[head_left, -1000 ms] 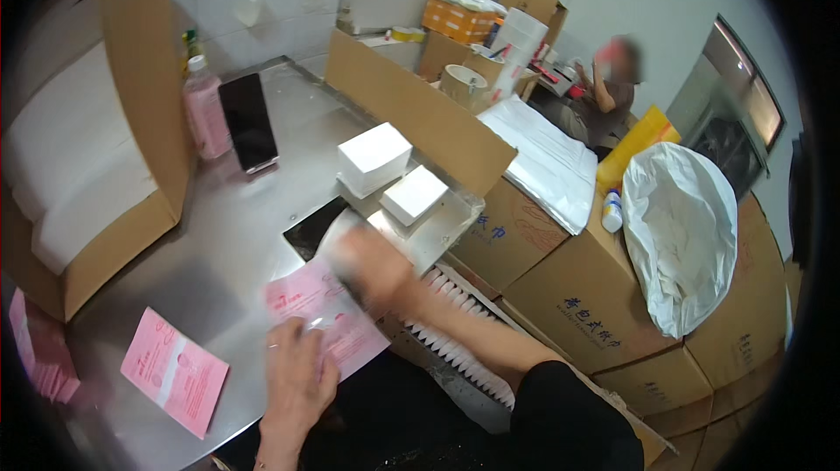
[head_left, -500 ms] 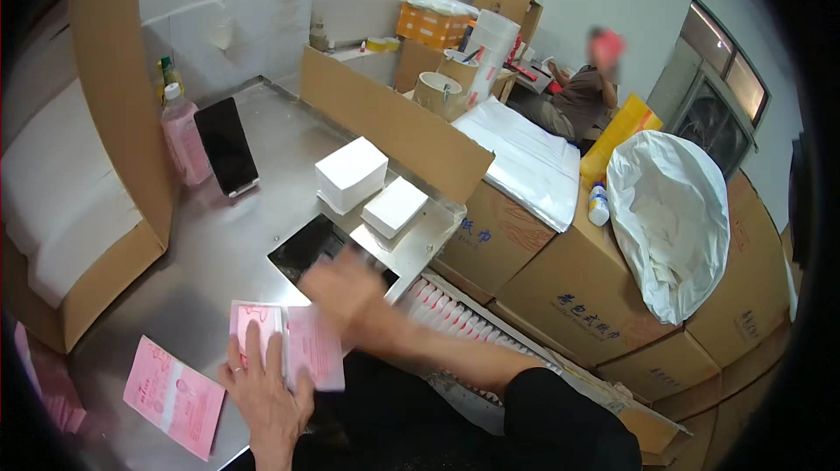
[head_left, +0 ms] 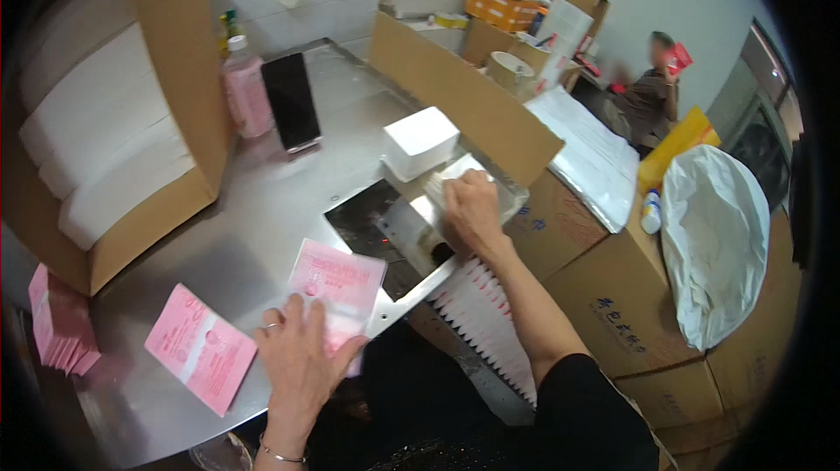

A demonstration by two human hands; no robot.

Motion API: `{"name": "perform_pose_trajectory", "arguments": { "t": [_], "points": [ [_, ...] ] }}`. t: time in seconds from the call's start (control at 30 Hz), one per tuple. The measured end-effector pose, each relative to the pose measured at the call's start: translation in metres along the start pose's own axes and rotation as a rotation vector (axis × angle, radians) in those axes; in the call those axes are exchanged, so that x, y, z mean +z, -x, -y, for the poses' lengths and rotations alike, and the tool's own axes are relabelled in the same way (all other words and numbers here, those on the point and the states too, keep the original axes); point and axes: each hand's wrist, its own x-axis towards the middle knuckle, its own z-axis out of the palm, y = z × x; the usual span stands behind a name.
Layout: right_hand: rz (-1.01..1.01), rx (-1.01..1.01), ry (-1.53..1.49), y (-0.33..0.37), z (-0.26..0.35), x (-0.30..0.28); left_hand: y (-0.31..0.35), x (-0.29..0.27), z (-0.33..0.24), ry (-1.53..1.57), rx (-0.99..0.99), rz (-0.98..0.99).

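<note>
My left hand [head_left: 302,353] lies with its fingers stretched over a pink printed packet [head_left: 339,274] near the front edge of the metal table. The packet is slightly blurred, and its lower end is partly under that hand. Farther right, my right hand [head_left: 475,208] curls its fingers around a small stack of white paper [head_left: 437,184], beside an opening [head_left: 372,226] in the table top. Just behind it stands a taller white paper stack [head_left: 422,143]. Another pink packet [head_left: 201,348] with a pale band lies flat to the left of my left hand.
At left stands an open carton [head_left: 153,230] of white stacks, with a pile of pink packets [head_left: 57,322] beside it. A phone [head_left: 291,103] leans near a pink bottle [head_left: 248,90]. Cartons [head_left: 604,305] and a white bag [head_left: 713,243] fill the right. A person [head_left: 652,77] sits beyond.
My right hand has moved from beside the pink packet out to the smaller white stack and closed on it. My left hand stays on the packet. The whole view has shifted.
</note>
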Motion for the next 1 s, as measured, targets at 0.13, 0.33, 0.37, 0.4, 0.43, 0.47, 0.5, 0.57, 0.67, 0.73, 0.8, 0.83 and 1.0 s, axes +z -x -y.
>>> {"name": "perform_pose_trajectory", "arguments": {
  "t": [0.13,0.33,0.37,0.4,0.43,0.47,0.5,0.57,0.67,0.73,0.8,0.83,1.0],
  "points": [
    [-0.052,0.007,-0.204,0.005,-0.006,0.008,0.003,0.011,0.003,0.048,-0.036,-0.006],
    [-0.067,-0.076,-0.211,0.008,-0.007,-0.001,0.006,0.007,0.000,0.053,-0.040,-0.100],
    [-0.044,-0.085,-0.189,0.010,-0.009,0.001,0.004,0.008,0.001,0.044,-0.040,-0.124],
    [-0.021,-0.094,-0.167,0.010,-0.011,0.003,0.006,0.011,0.002,0.052,-0.039,-0.113],
    [0.000,-0.059,-0.203,0.016,-0.009,0.001,0.011,0.011,0.001,0.066,-0.038,-0.085],
    [-0.004,-0.065,-0.206,0.014,-0.009,0.001,0.010,0.011,0.002,0.063,-0.041,-0.091],
    [-0.052,-0.064,-0.240,0.013,-0.008,0.002,0.009,0.012,0.003,0.074,-0.044,-0.099],
    [-0.113,-0.072,-0.217,0.015,-0.005,0.002,0.014,0.014,0.005,0.084,-0.060,-0.092],
    [-0.122,-0.077,-0.230,0.012,0.012,-0.016,0.015,0.012,0.004,0.110,-0.014,-0.084],
    [-0.086,-0.254,-0.383,0.024,0.056,-0.014,0.015,-0.001,-0.009,0.254,0.043,0.100],
    [0.057,-0.649,-0.391,0.059,0.119,-0.041,0.019,-0.002,0.001,0.277,-0.031,0.108],
    [0.317,-0.742,-0.509,0.079,0.141,-0.056,0.014,-0.011,0.005,0.268,-0.044,0.073],
    [0.473,-0.670,-0.157,0.074,0.170,-0.012,0.017,-0.003,-0.003,0.266,-0.030,-0.092]
  ]
}}
